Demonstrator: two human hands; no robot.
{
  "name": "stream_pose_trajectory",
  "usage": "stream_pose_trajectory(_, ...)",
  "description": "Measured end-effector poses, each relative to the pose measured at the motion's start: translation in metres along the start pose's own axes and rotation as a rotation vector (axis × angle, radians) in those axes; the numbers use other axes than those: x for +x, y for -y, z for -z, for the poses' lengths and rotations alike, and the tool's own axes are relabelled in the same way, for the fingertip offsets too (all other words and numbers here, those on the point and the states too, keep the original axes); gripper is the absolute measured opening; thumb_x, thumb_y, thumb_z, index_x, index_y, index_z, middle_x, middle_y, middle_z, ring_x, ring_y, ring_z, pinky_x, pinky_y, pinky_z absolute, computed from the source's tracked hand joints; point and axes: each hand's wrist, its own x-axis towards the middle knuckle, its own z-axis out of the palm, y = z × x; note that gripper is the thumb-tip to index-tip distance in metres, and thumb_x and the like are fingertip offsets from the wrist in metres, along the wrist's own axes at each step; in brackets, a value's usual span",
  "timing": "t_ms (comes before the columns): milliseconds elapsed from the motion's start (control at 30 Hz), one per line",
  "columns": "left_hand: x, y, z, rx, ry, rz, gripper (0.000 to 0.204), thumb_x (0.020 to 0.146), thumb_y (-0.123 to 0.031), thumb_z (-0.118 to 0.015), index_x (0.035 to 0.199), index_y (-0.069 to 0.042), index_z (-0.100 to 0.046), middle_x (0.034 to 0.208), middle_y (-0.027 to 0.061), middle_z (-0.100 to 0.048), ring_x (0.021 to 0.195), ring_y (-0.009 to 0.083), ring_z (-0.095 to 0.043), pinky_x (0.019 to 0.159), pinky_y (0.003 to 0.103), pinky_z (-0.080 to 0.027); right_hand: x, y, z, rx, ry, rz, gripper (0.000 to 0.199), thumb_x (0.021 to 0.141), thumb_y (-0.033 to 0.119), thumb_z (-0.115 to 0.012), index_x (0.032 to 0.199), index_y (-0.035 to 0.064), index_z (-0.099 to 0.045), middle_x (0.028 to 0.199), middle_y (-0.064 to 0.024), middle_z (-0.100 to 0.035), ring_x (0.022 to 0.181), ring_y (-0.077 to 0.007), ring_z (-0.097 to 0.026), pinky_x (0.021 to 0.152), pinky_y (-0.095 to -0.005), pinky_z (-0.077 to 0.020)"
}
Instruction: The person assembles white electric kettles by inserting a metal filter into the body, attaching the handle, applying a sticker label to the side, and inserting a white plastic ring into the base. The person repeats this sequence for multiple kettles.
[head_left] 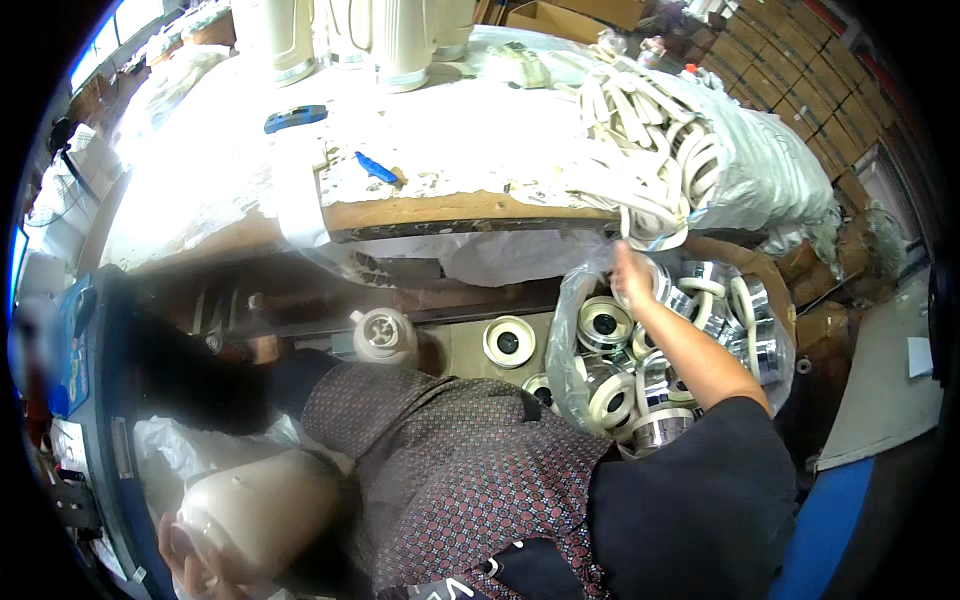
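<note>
At the lower left, my left hand (188, 562) has its fingers wrapped round one end of a cream jug body (265, 505), which lies tilted beside my apron. My right arm stretches forward to the right. My right hand (632, 277) is smeared by motion over the near rim of a clear plastic bag (572, 345), just below the cream strips (655, 215) that hang off the table. I cannot tell whether its fingers hold anything. Inside the bag lie several chrome-banded cream rings (604, 322). One cream ring with a dark centre (509, 342) lies outside the bag, to its left.
Ahead stands a white-covered table (450, 140) with a worn wooden edge. On it are tall cream jugs (400, 50), a blue cutter (376, 168) and a dark blue tool (296, 118). Below is another cream vessel (384, 338). Stacked cartons (800, 85) stand at the far right.
</note>
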Motion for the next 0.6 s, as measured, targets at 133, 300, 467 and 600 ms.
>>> stream_pose_trajectory(133, 0.002, 0.017, -0.048, 0.054, 0.184, -0.042, 0.035, 0.074, -0.010, -0.071, 0.059, 0.001, -0.042, 0.134, 0.0236, -0.050, 0.117, 0.0326, -0.054, 0.103, 0.044, -0.039, 0.091, -0.020, 0.068, 0.736, -0.181, -0.159, 0.093, 0.080, 0.075, -0.052, 0.148, 0.0181, -0.025, 0.151, -0.0154, -0.029, 0.136, -0.0346, -0.032, 0.107, -0.0563, -0.0269)
stream_pose_trajectory(300, -0.007, 0.010, -0.034, 0.020, 0.193, -0.069, 0.038, 0.075, -0.011, -0.070, 0.056, -0.001, -0.038, 0.133, 0.0253, -0.050, 0.119, 0.0355, -0.053, 0.103, 0.047, -0.038, 0.055, 0.063, -0.006, 0.745, -0.072, -0.134, 0.078, 0.089, 0.063, -0.049, 0.146, 0.0136, -0.028, 0.146, -0.0129, -0.038, 0.127, -0.0338, -0.047, 0.104, -0.0552, -0.0391)
stream_pose_trajectory(467, -0.029, 0.024, -0.038, -0.059, 0.136, -0.030, 0.042, 0.079, -0.009, -0.069, 0.057, -0.002, -0.034, 0.135, 0.0275, -0.046, 0.123, 0.0386, -0.050, 0.106, 0.050, -0.035, 0.049, 0.097, -0.040, 0.442, 0.182, -0.021, 0.071, 0.092, 0.047, -0.057, 0.144, 0.0058, -0.031, 0.142, -0.0177, -0.041, 0.115, -0.0383, -0.054, 0.094, -0.0477, -0.0499)
stream_pose_trajectory(600, -0.021, 0.009, -0.055, 0.075, 0.140, -0.049, 0.042, 0.075, -0.008, -0.072, 0.056, -0.003, -0.034, 0.132, 0.0248, -0.051, 0.116, 0.0337, -0.054, 0.101, 0.043, -0.040, 0.026, 0.132, -0.089, -0.095, 0.367, 0.175, 0.061, 0.088, 0.039, -0.065, 0.132, 0.0017, -0.048, 0.131, -0.0154, -0.053, 0.101, -0.0295, -0.061, 0.082, -0.0392, -0.0520)
